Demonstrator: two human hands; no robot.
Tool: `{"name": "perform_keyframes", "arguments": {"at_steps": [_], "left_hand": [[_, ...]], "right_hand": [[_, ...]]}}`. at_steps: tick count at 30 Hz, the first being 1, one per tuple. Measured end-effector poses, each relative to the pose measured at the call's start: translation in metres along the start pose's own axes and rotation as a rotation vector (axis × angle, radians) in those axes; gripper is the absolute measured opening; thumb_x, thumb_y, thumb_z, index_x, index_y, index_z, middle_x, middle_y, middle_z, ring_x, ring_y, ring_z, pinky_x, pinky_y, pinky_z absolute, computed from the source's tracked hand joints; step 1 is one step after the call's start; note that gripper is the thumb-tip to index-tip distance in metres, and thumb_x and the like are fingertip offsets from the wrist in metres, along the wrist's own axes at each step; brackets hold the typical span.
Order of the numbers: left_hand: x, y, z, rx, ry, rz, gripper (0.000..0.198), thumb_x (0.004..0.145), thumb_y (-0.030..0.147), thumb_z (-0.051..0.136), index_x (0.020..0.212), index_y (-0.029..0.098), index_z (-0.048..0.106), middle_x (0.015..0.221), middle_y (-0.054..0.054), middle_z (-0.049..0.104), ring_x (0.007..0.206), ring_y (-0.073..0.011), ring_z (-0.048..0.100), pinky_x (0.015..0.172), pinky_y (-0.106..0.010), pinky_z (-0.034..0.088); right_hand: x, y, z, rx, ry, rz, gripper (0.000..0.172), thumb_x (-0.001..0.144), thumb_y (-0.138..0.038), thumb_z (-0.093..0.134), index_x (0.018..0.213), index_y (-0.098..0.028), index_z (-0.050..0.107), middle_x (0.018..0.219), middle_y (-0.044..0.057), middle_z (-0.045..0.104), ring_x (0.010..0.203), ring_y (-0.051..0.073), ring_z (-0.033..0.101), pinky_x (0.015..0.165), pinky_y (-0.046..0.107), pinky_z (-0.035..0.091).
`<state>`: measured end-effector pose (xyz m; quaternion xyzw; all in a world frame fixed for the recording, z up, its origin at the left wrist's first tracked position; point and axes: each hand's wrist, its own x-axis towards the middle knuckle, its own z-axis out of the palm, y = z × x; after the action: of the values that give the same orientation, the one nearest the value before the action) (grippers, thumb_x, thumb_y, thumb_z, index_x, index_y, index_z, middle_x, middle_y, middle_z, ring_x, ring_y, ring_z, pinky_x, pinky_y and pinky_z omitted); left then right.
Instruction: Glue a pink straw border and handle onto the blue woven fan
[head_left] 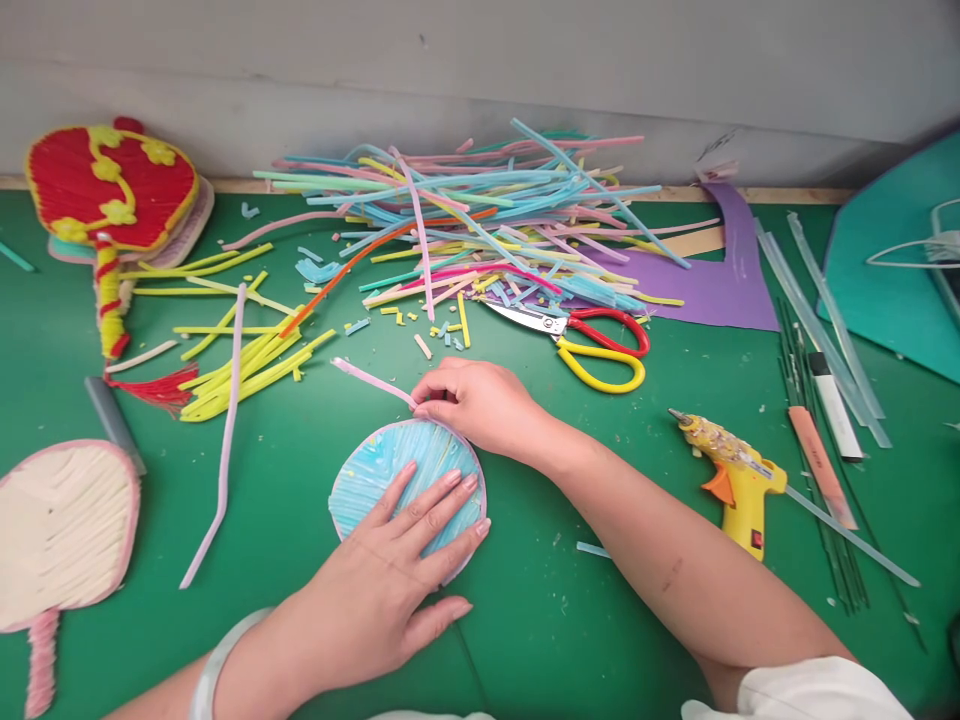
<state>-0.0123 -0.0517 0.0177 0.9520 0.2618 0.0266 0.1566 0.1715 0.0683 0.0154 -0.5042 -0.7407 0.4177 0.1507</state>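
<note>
Now the left hand [379, 590] lies spread on a blue disc [405, 452]; the right hand [480, 402] pinches a lilac strip [373, 382] by its edge.

The blue disc [358, 488] looked ridged and rough. The scissors [551, 323] had shiny metal blades and smooth, glossy plastic handles. The glue gun [739, 485] was plastic, its nose crusted and bumpy. The tassel [161, 388] was thready, the purple sheet [735, 298] matt, the bangle [220, 648] smooth and glossy.
</note>
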Motion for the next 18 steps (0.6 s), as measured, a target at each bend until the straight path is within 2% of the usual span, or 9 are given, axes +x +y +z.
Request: {"name": "perform_keyframes", "arguments": {"at_steps": [4,8,13,18], "left_hand": [[0.0005,-0.0011,0.0003,0.003,0.002,-0.002,0.058,0.095,0.039,0.055,0.148,0.021,0.041,0.158,-0.015,0.034,0.147,-0.0330,0.031,0.118,-0.063,0.023],[0.0011,-0.0013,-0.0002,0.006,0.003,0.005,0.064,0.095,0.042,0.055,0.152,0.023,0.034,0.158,-0.014,0.034,0.147,-0.0317,0.032,0.120,-0.061,0.018],[0.0018,0.0000,0.0002,-0.017,0.013,-0.032,0.071,0.096,0.042,0.052,0.155,0.013,0.025,0.156,-0.013,0.038,0.148,-0.0281,0.030,0.123,-0.055,0.011],[0.0023,-0.0002,0.0015,0.006,0.028,-0.021,0.074,0.096,0.050,0.051,0.154,0.010,0.028,0.155,-0.013,0.040,0.147,-0.0276,0.031,0.124,-0.052,0.005]], "right_hand": [[-0.0001,0.0001,0.0004,0.000,0.004,-0.005,0.008,0.086,-0.024,0.068,0.088,-0.027,0.075,0.084,-0.005,0.065,0.075,0.010,0.057,0.063,0.024,0.032],[-0.0007,0.0010,0.0004,0.001,0.005,-0.007,0.008,0.086,-0.024,0.068,0.088,-0.027,0.074,0.085,-0.005,0.065,0.075,0.010,0.057,0.063,0.024,0.032],[-0.0003,0.0009,0.0005,-0.008,0.001,-0.007,0.008,0.086,-0.024,0.068,0.088,-0.028,0.075,0.084,-0.005,0.065,0.074,0.010,0.057,0.064,0.024,0.032],[0.0005,0.0007,0.0000,-0.014,0.000,-0.007,0.008,0.086,-0.025,0.068,0.089,-0.027,0.075,0.084,-0.004,0.065,0.074,0.010,0.057,0.064,0.024,0.032]]}}
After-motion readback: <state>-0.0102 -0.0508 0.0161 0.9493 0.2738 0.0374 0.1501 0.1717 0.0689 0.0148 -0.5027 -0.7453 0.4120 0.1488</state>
